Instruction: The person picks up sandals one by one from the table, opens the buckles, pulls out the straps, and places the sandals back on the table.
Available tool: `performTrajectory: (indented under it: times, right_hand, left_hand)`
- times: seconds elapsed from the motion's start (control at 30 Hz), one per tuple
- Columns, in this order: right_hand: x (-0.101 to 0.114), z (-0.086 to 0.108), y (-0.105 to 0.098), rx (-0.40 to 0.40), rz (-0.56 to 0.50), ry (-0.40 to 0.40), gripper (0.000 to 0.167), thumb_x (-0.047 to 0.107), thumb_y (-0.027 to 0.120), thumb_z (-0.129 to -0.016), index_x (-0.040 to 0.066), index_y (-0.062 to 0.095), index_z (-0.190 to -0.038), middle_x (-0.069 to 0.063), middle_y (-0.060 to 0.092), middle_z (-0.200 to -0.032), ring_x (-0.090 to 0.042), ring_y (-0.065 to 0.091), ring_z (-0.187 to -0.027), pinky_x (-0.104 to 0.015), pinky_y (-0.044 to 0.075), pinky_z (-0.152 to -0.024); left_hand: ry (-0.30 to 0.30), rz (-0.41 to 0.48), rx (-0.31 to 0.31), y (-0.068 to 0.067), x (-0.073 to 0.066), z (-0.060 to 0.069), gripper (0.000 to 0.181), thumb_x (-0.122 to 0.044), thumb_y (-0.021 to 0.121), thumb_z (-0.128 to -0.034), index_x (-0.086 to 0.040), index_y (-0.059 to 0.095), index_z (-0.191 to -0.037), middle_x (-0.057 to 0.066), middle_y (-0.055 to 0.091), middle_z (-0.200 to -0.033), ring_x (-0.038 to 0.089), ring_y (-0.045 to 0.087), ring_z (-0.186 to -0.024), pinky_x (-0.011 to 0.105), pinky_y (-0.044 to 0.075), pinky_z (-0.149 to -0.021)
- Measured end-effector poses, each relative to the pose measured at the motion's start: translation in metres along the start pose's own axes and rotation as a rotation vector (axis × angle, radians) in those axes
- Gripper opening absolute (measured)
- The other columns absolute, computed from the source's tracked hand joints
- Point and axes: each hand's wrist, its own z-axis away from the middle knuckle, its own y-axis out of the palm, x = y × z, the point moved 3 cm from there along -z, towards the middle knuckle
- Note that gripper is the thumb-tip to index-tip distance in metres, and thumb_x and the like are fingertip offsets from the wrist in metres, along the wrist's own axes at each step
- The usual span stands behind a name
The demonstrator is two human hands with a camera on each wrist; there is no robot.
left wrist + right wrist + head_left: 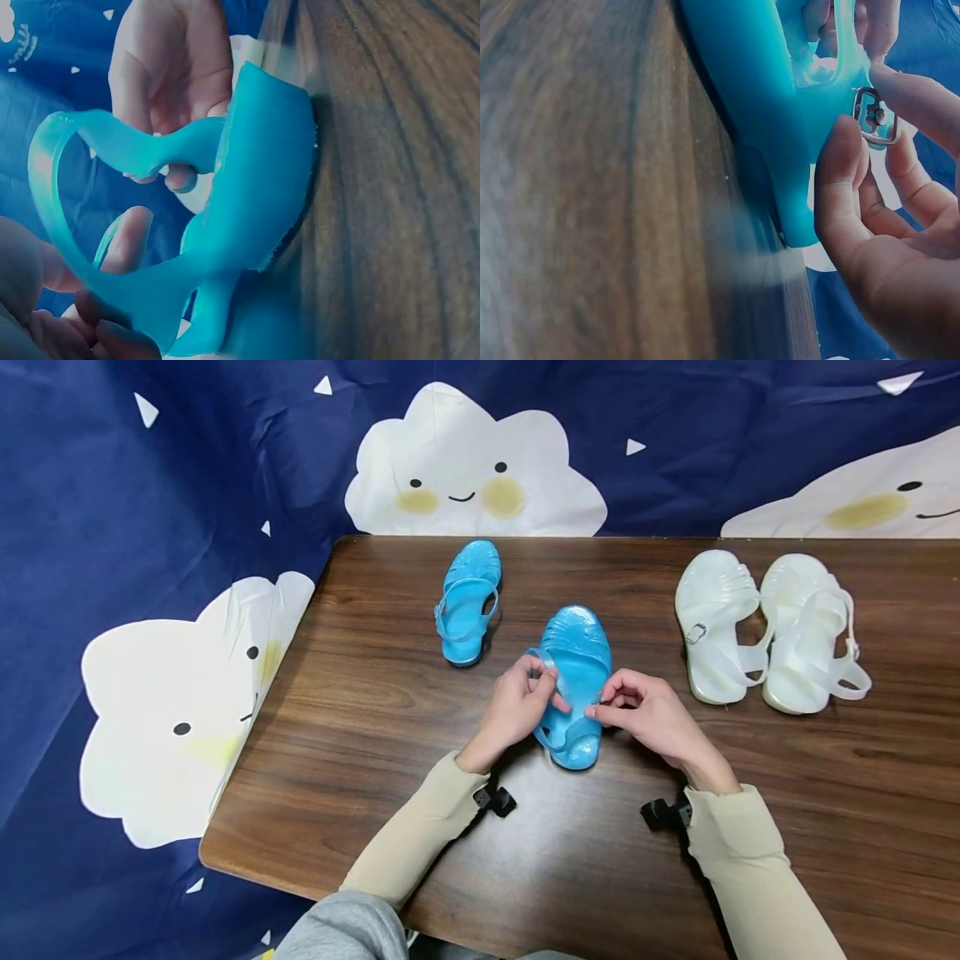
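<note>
A glossy blue jelly sandal (576,639) lies on the table in front of me, toe pointing away, its heel strap loop raised in the left wrist view. My left hand (517,703) is at the sandal's left side, fingers curled about its strap (142,289). On the other side my right hand (651,714) pinches the strap by a small metal buckle (877,116), thumb and forefinger on either side of it. Whether the strap's end passes through the buckle, I cannot tell. The matching blue sandal (467,602) sits farther back to the left.
Two whitish translucent sandals (712,610) stand side by side at the right, straps and buckles showing. The brown wood-grain table (337,777) ends at a left edge and a back edge. Behind hangs a dark blue cloth (225,460) printed with smiling clouds.
</note>
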Motion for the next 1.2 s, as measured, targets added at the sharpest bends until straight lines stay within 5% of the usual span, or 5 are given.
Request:
performTrajectory:
  times: [0.2, 0.63, 1.2]
  right_hand:
    - [0.0011, -0.0003, -0.0007, 0.012, -0.016, 0.022, 0.029, 0.026, 0.075, -0.085, 0.004, 0.058, -0.095, -0.002, 0.06, -0.078, -0.011, 0.057, -0.067, -0.024, 0.048, -0.057]
    - [0.0006, 0.0, -0.0009, 0.033, 0.01, 0.031, 0.029, 0.026, 0.074, -0.086, 0.005, 0.059, -0.1, -0.005, 0.064, -0.082, -0.008, 0.059, -0.071, -0.024, 0.047, -0.06]
    - [0.0004, -0.0004, 0.0001, 0.063, 0.021, 0.054, 0.032, 0.028, 0.073, -0.087, 0.005, 0.059, -0.104, -0.009, 0.065, -0.086, -0.01, 0.06, -0.072, -0.025, 0.048, -0.058]
  left_hand:
    - [0.053, -0.003, -0.01, -0.0035, -0.004, 0.0002, 0.017, -0.023, 0.051, -0.1002, -0.008, 0.057, -0.097, 0.005, 0.072, -0.072, 0.012, 0.05, -0.048, 0.022, 0.033, -0.048]
    - [0.194, -0.226, -0.05, 0.0006, -0.0081, 0.0016, 0.014, -0.021, 0.068, -0.0901, -0.01, 0.074, -0.096, 0.001, 0.072, -0.083, 0.004, 0.05, -0.057, 0.016, 0.041, -0.053]
    - [0.236, -0.276, -0.006, 0.0059, -0.0052, 0.0019, 0.015, -0.019, 0.067, -0.091, -0.009, 0.073, -0.1, 0.001, 0.072, -0.088, 0.003, 0.046, -0.059, 0.015, 0.037, -0.053]
